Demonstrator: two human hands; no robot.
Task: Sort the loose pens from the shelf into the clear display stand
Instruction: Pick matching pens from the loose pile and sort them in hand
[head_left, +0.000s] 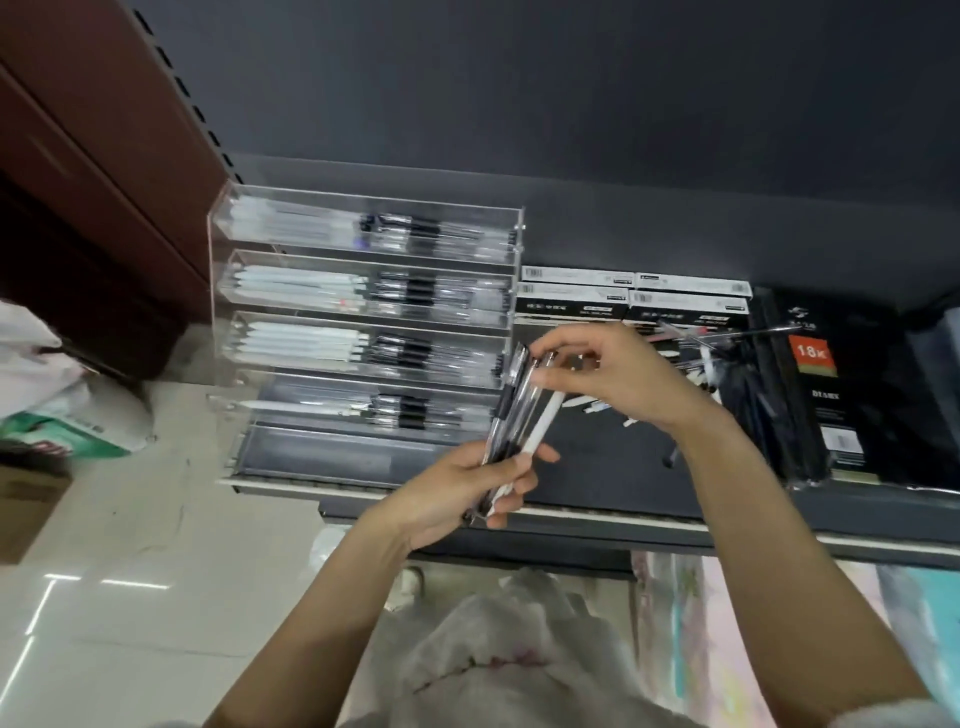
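Note:
A clear tiered display stand (363, 312) stands on the left end of the dark shelf (597, 452), its trays holding white pens and black-gripped clear pens. My left hand (457, 493) grips the lower ends of a bundle of pens (517, 415), several clear ones and a white one, held upright in front of the stand's right side. My right hand (608, 374) pinches the top of one pen in that bundle. More loose pens (701, 364) lie in a heap on the shelf behind my right hand, partly hidden by it.
Black-and-white pen boxes (634, 299) are stacked to the right of the stand. A black notebook pack marked 18K (831, 395) lies at the shelf's right. Bags (57, 405) and a cardboard box (26, 509) sit on the floor at the left.

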